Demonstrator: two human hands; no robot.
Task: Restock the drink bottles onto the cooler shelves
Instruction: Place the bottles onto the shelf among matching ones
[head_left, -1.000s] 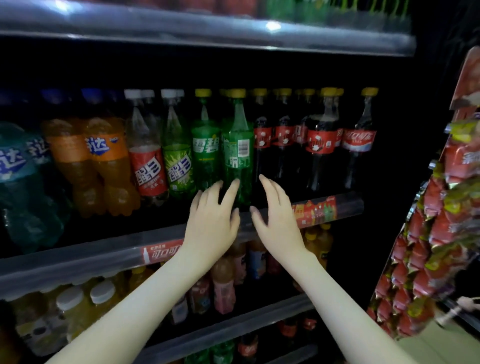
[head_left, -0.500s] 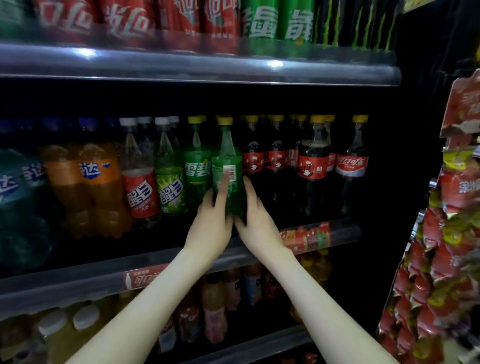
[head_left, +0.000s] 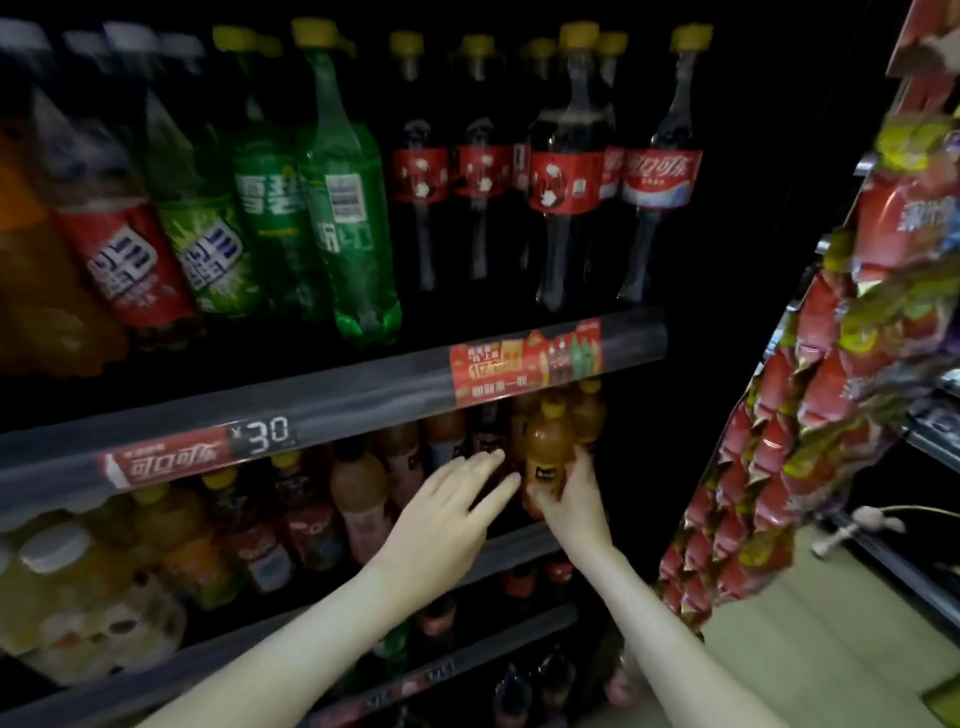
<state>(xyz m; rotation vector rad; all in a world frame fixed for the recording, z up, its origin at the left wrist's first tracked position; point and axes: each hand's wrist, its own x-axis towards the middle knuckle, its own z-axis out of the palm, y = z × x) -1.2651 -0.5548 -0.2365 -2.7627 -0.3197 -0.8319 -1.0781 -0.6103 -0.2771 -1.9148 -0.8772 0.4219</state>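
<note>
Fingers (head_left: 584, 470) of the right hand (head_left: 574, 499) curl round a small amber bottle (head_left: 546, 457) at the front of the lower shelf (head_left: 519, 543). The left hand (head_left: 441, 512) hovers just beside it, fingers straight and spread. Farther up, above the price rail (head_left: 363, 395), stand green bottles (head_left: 353, 218) and cola bottles (head_left: 566, 171).

Up top, the big green bottles (head_left: 353, 208) and the cola bottles (head_left: 563, 171) stand packed side by side, with only a thin dark gap between the 2 kinds. The shelf rail (head_left: 363, 395) hangs low over the caps of the small bottles (head_left: 358, 488) below, so the way in is short. A dark gap shows just left of the amber bottle (head_left: 545, 457). The snack rack (head_left: 831, 364) crowds the right side.
</note>
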